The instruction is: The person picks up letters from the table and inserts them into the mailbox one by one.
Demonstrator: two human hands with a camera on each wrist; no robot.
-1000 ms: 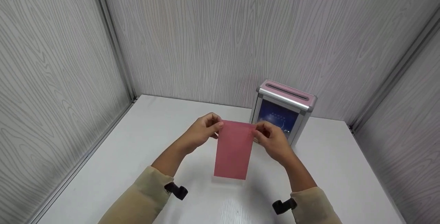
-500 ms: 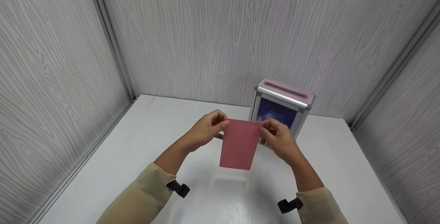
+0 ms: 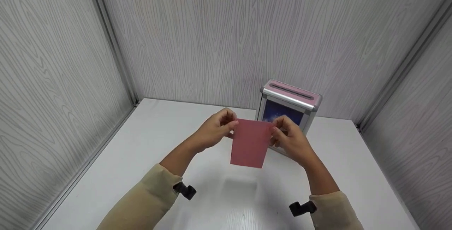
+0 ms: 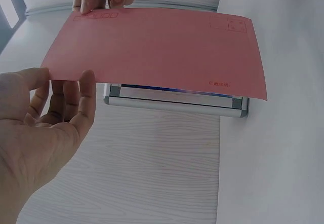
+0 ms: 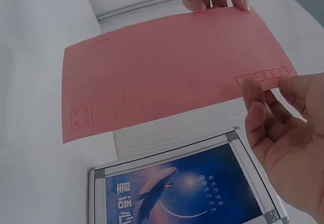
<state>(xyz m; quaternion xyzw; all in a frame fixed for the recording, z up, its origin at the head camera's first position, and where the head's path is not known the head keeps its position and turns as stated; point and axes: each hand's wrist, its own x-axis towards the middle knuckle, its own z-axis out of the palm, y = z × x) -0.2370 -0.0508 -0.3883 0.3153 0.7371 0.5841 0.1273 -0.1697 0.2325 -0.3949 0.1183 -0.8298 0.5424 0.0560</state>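
A red envelope (image 3: 250, 143) hangs in the air between both hands, its far edge raised. The left hand (image 3: 219, 127) pinches its upper left corner between thumb and fingers. At the upper right corner the right hand (image 3: 291, 138) pinches it likewise. Printed postcode squares and stamp boxes show on the envelope's far face (image 5: 167, 67) in the right wrist view. Behind the right hand stands a slotted box (image 3: 293, 94) with a pink top and silver frame. Its blue poster front (image 5: 177, 183), with a whale and writing, is partly hidden by the right hand in the head view.
The box stands upright on a white table (image 3: 176, 117), near the grey wood-grain back wall (image 3: 197, 39). Side walls (image 3: 46, 64) rise left and right. Black camera mounts (image 3: 185, 190) sit on both beige sleeves.
Both hands have carried the envelope forward and slightly right, toward the box. Its face looks shorter in the head view as it tilts. Both pinches stay the same.
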